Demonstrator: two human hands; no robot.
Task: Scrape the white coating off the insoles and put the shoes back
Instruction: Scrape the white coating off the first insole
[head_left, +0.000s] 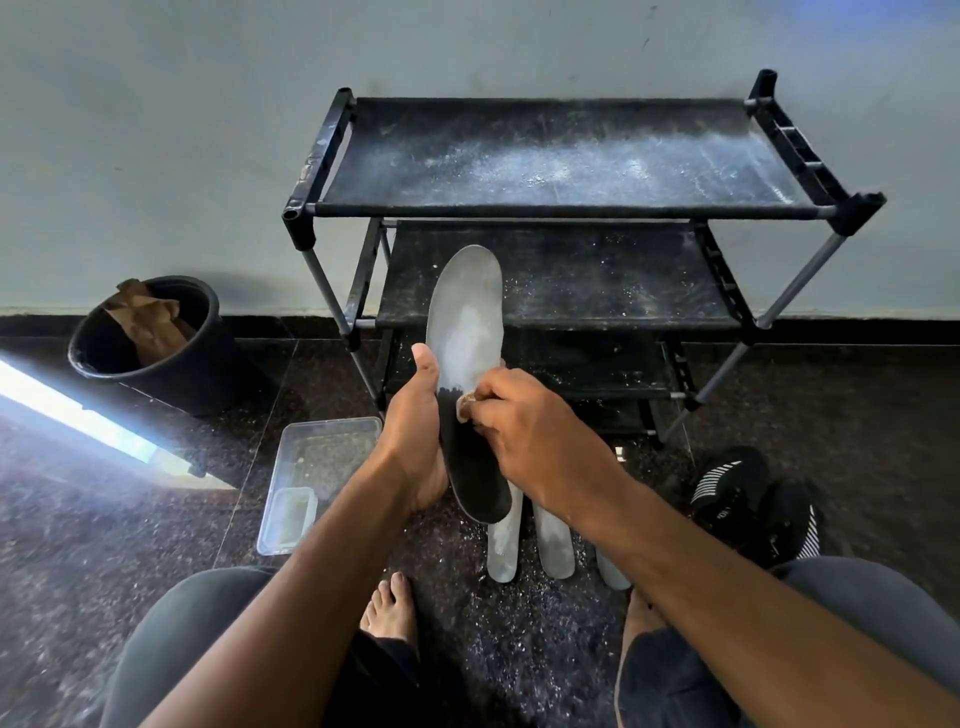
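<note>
Scraping step, mid-insole as I read it. My left hand (415, 415) grips the insole (467, 364) along its left edge, thumb up on the face and fingers wrapped behind, holding it upright and tilted away in front of the shoe rack (566, 208). My right hand (524, 421) is curled round a small scraper (466, 402) (tan-ish, mostly hidden by the fingers, can't tell what it is exactly) and presses it onto the insole right where black meets white. The lower heel part shows bare black; the upper toe part is coated white, so I judge it under half done. Three more white-coated insoles (553, 540) lie on the floor (130, 519) just below the held one, partly under my right forearm, apparently not scraped. The black shoes (748, 499) sit on the floor to the right, near the rack's foot, not yet back on the rack. White dust is on the rack shelves and the floor. A clear plastic container (311, 478) lies left of my left wrist; a black bin (156, 343) with brown paper in it stands by the wall. Next move, my call: push the scraper upward toward the toe with firm pressure, left grip steady so the insole doesn't flex; then the remaining insoles, then the shoes.
</note>
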